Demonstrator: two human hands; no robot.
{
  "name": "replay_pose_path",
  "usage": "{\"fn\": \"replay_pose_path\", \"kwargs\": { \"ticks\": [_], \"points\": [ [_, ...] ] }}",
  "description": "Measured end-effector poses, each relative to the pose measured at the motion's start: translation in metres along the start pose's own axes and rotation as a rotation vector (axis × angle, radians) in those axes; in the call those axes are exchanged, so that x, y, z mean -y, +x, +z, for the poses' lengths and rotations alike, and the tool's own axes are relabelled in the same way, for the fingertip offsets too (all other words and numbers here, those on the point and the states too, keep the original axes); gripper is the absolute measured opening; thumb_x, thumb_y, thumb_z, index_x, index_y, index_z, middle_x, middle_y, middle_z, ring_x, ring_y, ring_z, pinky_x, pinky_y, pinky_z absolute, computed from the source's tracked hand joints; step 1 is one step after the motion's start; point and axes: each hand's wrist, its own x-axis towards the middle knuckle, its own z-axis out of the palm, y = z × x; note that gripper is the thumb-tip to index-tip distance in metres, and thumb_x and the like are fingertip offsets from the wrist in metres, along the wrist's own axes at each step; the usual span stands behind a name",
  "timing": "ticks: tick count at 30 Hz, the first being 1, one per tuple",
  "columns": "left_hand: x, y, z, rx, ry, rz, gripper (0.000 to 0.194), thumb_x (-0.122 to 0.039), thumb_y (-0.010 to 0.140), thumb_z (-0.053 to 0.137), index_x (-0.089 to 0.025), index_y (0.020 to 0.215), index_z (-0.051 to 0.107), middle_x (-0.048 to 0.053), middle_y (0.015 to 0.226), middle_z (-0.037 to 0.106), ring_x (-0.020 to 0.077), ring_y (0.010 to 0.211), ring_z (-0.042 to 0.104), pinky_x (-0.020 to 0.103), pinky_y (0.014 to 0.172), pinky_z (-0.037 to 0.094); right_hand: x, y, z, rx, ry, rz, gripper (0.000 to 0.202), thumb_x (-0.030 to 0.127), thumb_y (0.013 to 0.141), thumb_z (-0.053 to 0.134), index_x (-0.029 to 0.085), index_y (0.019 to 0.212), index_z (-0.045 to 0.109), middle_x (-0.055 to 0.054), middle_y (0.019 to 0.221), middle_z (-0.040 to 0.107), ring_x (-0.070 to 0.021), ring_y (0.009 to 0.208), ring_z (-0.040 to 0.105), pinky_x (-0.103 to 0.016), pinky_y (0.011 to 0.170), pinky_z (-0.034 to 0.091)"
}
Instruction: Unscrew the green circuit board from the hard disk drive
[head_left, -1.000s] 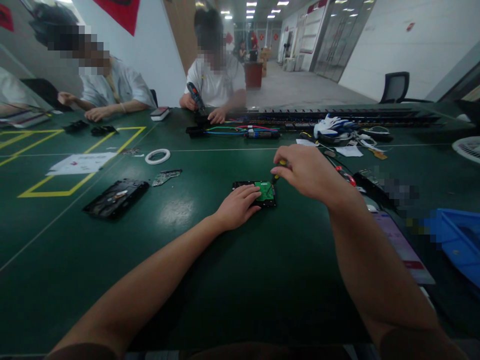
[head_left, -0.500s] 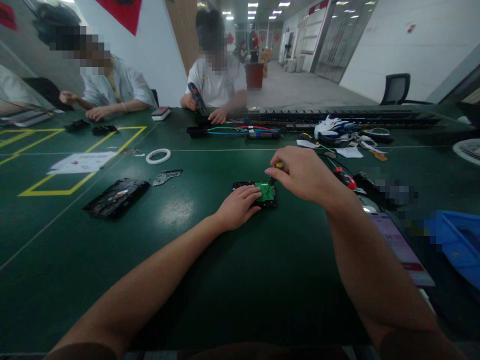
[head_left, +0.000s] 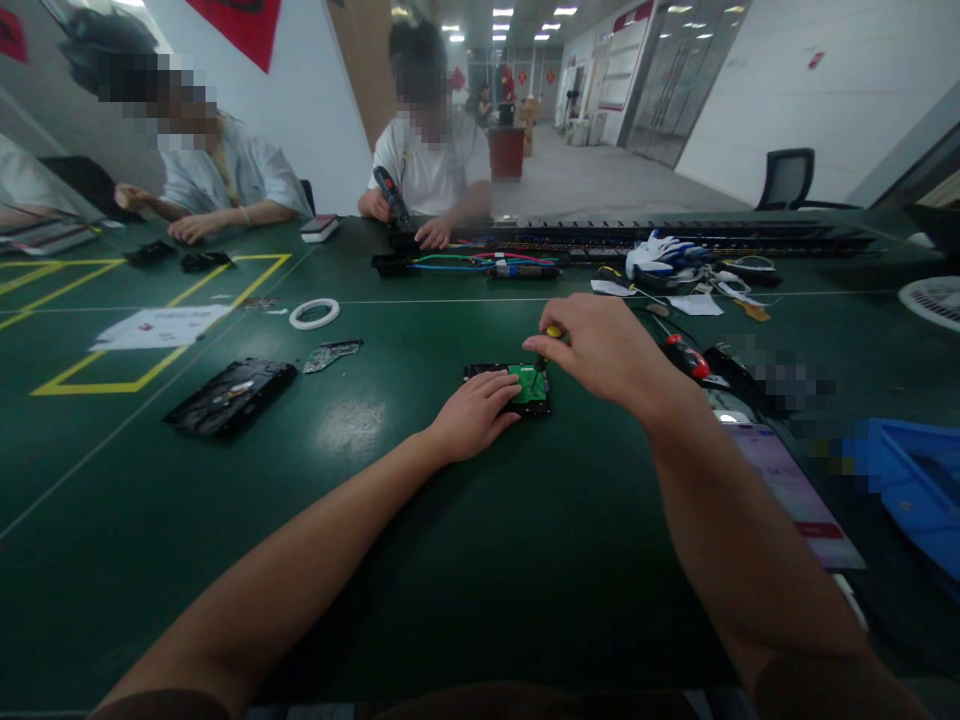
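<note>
Bracing the green-boarded unit (head_left: 526, 393) mid-bench (head_left: 360, 560), apparently against turning, left hand (head_left: 474, 417) lies flat, fingers together, at its eight o'clock; right hand (head_left: 600, 345) pinches a screwdriver (head_left: 553, 332) from two o'clock.

Left sleeve (head_left: 169, 703) and right sleeve (head_left: 821, 688) dark brown, look plain, curved hems near elbows. Forearms bare below. Left hand (head_left: 474, 415), right hand (head_left: 600, 345) ungloved, fingers uncovered. Sleeve fabric too dim to tell.

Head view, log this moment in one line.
Left hand: resting on black unit | right hand: gripping screwdriver, tip at green board | white ring: on table
</note>
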Motion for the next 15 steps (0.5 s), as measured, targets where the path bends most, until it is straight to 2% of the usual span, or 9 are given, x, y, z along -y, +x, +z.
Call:
{"fn": "replay_pose_path", "kwargs": {
  "ticks": [8,15],
  "points": [
    [0.0,0.002,-0.003,0.034,0.004,-0.016,0.044,-0.04,0.109,0.06,-0.02,0.149,0.058,0.015,0.156,0.061,0.0337,0.152,0.052,0.059,0.127,0.043,-0.001,0.0,0.001,0.0,-0.02,-0.012,0.02,0.038,0.102,0.072,0.018,0.1,0.076,-0.011,0.098,0.077,-0.0264,0.09,0.066,-0.037,0.077,0.041],
    [-0.001,0.007,-0.01,0.085,0.021,0.0,0.057,-0.048,0.107,0.062,-0.021,0.157,0.053,0.015,0.156,0.059,0.036,0.149,0.053,0.059,0.125,0.044,0.002,0.0,-0.002,0.028,0.009,-0.013,0.021,0.035,0.103,0.07,0.016,0.1,0.078,-0.013,0.101,0.079,-0.0284,0.095,0.069,-0.038,0.082,0.045]
  ]
}}
